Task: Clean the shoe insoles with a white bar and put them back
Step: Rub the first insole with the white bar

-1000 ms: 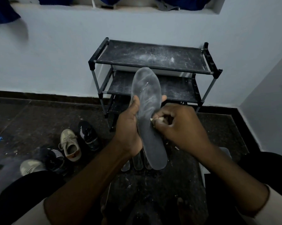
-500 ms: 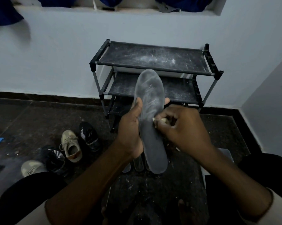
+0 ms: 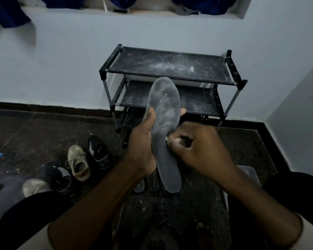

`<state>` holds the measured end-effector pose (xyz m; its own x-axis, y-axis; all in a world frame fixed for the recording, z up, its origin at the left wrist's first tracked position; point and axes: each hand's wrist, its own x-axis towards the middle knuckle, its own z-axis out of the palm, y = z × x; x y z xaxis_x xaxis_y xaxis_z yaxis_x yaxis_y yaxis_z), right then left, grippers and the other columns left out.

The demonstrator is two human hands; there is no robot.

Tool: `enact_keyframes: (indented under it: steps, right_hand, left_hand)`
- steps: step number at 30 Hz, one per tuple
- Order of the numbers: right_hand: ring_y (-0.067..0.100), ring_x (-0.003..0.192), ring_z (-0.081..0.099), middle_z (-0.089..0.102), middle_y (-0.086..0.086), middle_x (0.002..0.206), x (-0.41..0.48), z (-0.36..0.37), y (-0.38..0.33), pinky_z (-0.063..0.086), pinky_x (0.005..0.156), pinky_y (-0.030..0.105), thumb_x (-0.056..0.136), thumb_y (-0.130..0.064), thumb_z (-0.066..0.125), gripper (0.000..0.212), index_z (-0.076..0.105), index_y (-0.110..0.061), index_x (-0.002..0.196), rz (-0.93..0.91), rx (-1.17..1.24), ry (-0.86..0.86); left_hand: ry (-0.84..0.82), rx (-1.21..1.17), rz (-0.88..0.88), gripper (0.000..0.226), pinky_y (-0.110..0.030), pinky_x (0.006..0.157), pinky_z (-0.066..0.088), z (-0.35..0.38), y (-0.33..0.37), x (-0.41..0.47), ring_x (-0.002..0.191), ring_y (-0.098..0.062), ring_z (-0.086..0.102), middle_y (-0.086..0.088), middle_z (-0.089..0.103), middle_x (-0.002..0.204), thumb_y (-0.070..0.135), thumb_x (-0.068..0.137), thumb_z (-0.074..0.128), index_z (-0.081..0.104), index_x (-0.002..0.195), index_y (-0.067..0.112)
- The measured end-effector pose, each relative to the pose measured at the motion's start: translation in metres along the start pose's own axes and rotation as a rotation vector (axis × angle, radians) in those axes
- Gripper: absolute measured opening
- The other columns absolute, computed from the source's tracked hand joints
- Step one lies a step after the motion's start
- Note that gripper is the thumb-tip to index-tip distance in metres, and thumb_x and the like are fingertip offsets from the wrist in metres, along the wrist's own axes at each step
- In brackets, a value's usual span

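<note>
A grey shoe insole [image 3: 164, 112] stands upright in front of me, its upper half smeared with white marks. My left hand [image 3: 143, 141] grips it at the middle, thumb on the left edge and fingertips showing past the right edge. My right hand [image 3: 197, 148] is closed around a small white bar [image 3: 167, 139], whose tip touches the insole's right side near the middle. Most of the bar is hidden inside the fist. Other insoles [image 3: 148, 183] lie on the floor behind the held one, partly hidden.
A black shoe rack [image 3: 170, 69] dusted with white powder stands against the wall just beyond the insole. Several shoes, among them a beige sneaker [image 3: 78, 162] and a black one [image 3: 99, 152], lie on the dark floor to the left. My knees frame the bottom corners.
The insole and both hands have shifted slightly rightward in view. My right hand keeps the bar against the insole's right side, a little lower than before.
</note>
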<state>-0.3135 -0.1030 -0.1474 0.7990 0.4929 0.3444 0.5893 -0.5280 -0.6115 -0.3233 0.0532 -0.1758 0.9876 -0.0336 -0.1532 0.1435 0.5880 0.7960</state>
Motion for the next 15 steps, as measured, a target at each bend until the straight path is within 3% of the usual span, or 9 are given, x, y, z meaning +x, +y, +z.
enact_keyframes:
  steps: [3,5,7,11,15]
  right_hand:
    - [0.003,0.071,0.063,0.068,-0.012,0.081,0.003,-0.005,0.006,0.055,0.067,0.037,0.084,-0.018,0.076,0.004,0.076,-0.022,0.084,0.04,-0.057,0.008]
    - [0.003,0.073,0.065,0.069,-0.012,0.082,0.007,-0.014,0.01,0.056,0.069,0.031,0.085,-0.015,0.075,0.007,0.078,-0.021,0.087,0.073,-0.035,0.102]
    - [0.004,0.076,0.067,0.071,-0.012,0.084,0.005,-0.016,0.006,0.054,0.069,0.024,0.086,-0.014,0.075,0.008,0.079,-0.02,0.09,0.058,0.066,0.081]
    - [0.001,0.075,0.061,0.066,-0.013,0.083,-0.003,0.002,-0.003,0.046,0.066,0.015,0.087,-0.018,0.076,0.005,0.078,-0.019,0.092,-0.013,0.002,-0.08]
    - [0.001,0.069,0.059,0.065,-0.011,0.077,0.008,0.003,0.002,0.042,0.061,0.01,0.087,-0.016,0.074,0.003,0.076,-0.017,0.085,0.05,-0.08,0.106]
  left_hand:
    - [-0.028,-0.013,-0.009,0.062,-0.054,0.122,0.03,-0.001,-0.002,-0.001,0.143,-0.036,0.046,-0.02,0.051,0.152,0.048,0.11,0.03,0.039,0.155,0.007]
    - [-0.038,-0.025,0.007,0.06,-0.053,0.116,0.038,-0.001,-0.003,-0.001,0.14,-0.037,0.049,-0.019,0.053,0.151,0.048,0.11,0.03,0.039,0.156,0.01]
    - [-0.048,-0.053,0.009,0.059,-0.05,0.109,0.046,0.001,0.0,-0.002,0.137,-0.036,0.053,-0.02,0.053,0.15,0.047,0.111,0.029,0.038,0.156,0.01]
    - [-0.046,-0.048,-0.049,0.065,-0.057,0.123,0.026,-0.002,-0.003,0.0,0.143,-0.04,0.045,-0.023,0.049,0.152,0.051,0.11,0.029,0.039,0.154,0.004]
    - [0.009,0.011,-0.024,0.061,-0.05,0.116,0.041,0.004,-0.006,-0.006,0.13,-0.034,0.061,-0.021,0.065,0.135,0.048,0.11,0.029,0.058,0.14,0.003]
